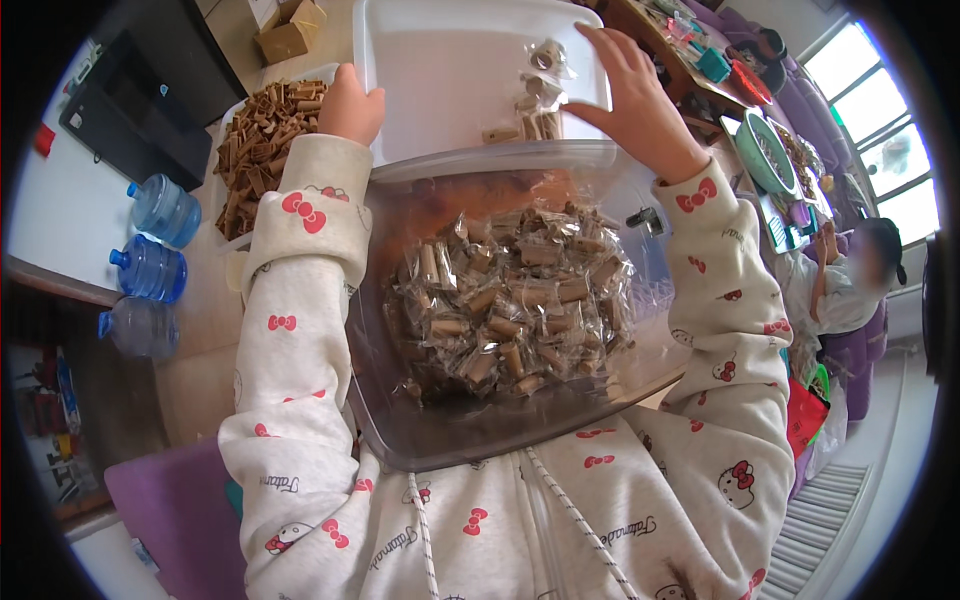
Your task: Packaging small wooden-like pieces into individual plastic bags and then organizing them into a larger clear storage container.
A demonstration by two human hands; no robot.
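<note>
My left hand [352,106] is at the far left, between a box of loose brown tube pieces [268,145] and a white tray [440,85]. Its fingers are curled in, and whatever they may hold is hidden. Over the right side of the white tray, my right hand [640,100] has its fingers spread and holds nothing. Beside its thumb lie a few brown rolls in clear wrappers [540,95]. Nearest my body, a large clear plastic bin [400,445] contains a heap of similar wrapped brown rolls [520,300].
Large blue water bottles [155,268] stand at the left near a black cabinet [130,110]. A cardboard box [292,32] sits at the far left. On the right are a green basin [768,150], a cluttered table and a seated person [850,280].
</note>
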